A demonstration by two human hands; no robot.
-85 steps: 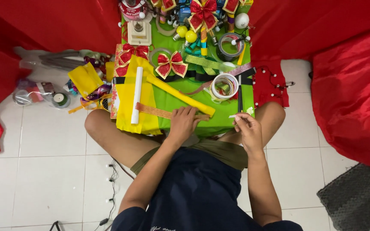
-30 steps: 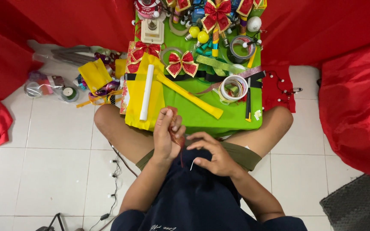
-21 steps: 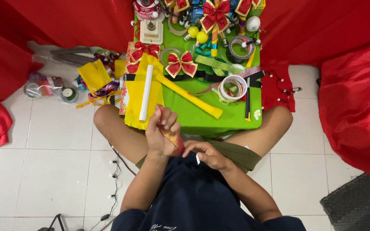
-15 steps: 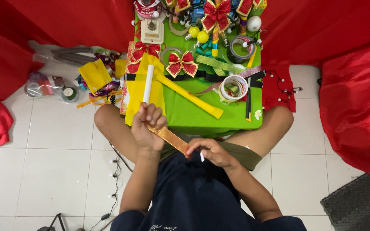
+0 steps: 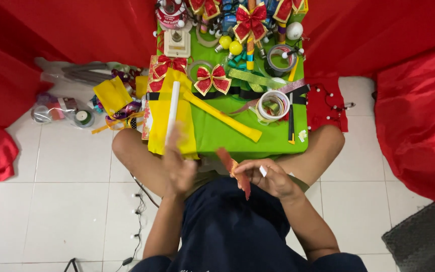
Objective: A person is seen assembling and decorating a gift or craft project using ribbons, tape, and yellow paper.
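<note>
Ribbon strip (image 5: 233, 170) pinched in right hand (image 5: 270, 177)'s closed grip; left hand (image 5: 177, 166) blurred, open, empty.

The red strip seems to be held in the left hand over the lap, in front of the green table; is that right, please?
Not quite: the red strip is held in the right hand, not the left. The head view shows the left hand blurred and holding nothing. The rest stands: the strip is over the lap, in front of the green table.
</note>
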